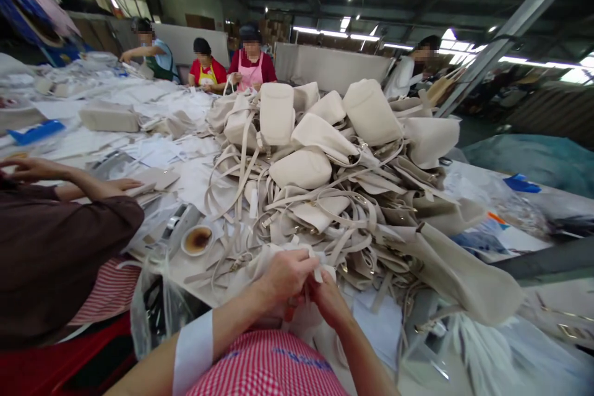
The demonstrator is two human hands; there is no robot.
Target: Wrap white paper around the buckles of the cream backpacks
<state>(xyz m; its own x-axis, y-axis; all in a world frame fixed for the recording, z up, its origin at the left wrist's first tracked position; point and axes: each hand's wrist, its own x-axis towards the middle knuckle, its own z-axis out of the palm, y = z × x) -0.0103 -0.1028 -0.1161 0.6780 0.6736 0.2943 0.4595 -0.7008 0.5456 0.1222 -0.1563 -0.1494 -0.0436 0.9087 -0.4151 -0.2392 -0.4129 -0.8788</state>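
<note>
My left hand (286,276) and my right hand (328,301) meet close to my body at the table's near edge. Both are closed on a cream bag piece (283,255) with a white strip (318,272) sticking up between them. My left forearm carries a white band (193,351). Just beyond my hands rises a big heap of cream bags and straps (334,161). A pink checked apron (264,365) covers my lap.
A co-worker in a brown sleeve (60,247) sits at my left, hands on the table. A small dish of brown liquid (197,239) stands left of my hands. Several people (250,65) work at the far side. Plastic bags (487,346) lie at the right.
</note>
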